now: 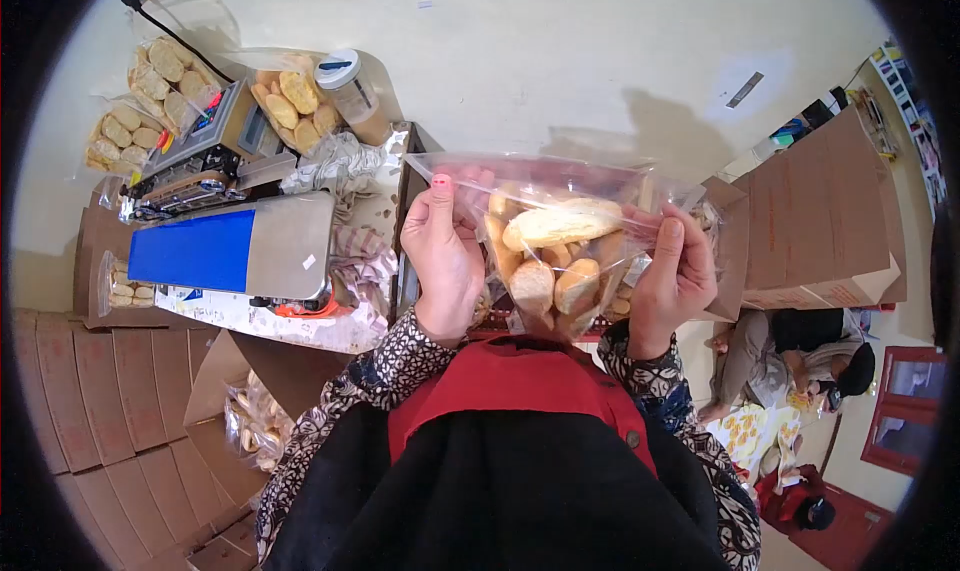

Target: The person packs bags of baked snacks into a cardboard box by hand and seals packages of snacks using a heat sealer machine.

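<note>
A clear plastic bag (pixel 560 261) with several pieces of pale bread (pixel 565 223) inside hangs between my two hands, in front of my chest. My left hand (pixel 447 241) pinches its upper left corner between thumb and fingers. On the other side, my right hand (pixel 672 276) grips the bag's upper right edge, thumb on top. The mouth of the bag is stretched wide and flat along the top. Below it, a red crate edge is partly hidden by the bag.
To the left, a table (pixel 345 326) bears a sealing machine (pixel 200 151), a blue-and-metal plate (pixel 230 246), bread bags (pixel 295 101) and a lidded jar (pixel 352 96). Cardboard boxes (pixel 110 401) are stacked lower left. An open carton (pixel 820 211) stands right; two people sit beyond it.
</note>
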{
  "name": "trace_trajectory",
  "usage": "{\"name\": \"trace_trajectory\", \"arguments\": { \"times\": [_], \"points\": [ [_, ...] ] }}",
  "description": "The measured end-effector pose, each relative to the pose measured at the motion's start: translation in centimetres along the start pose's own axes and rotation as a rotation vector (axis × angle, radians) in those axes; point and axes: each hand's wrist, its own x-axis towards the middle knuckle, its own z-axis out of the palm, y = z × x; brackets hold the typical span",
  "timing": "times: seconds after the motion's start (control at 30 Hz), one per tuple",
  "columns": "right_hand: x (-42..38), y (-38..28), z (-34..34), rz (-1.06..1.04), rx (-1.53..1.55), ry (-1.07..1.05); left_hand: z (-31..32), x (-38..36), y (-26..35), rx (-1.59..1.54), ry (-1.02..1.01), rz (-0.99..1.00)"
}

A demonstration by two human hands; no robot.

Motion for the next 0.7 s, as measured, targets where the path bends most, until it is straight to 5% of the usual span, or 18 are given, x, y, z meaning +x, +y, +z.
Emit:
{"name": "trace_trajectory", "arguments": {
  "times": [0.7],
  "points": [
    [0.0, 3.4, -0.2, 0.169, 0.064, 0.096, -0.7, 0.0, 2.9, 0.185, -0.297, 0.186]
  ]
}}
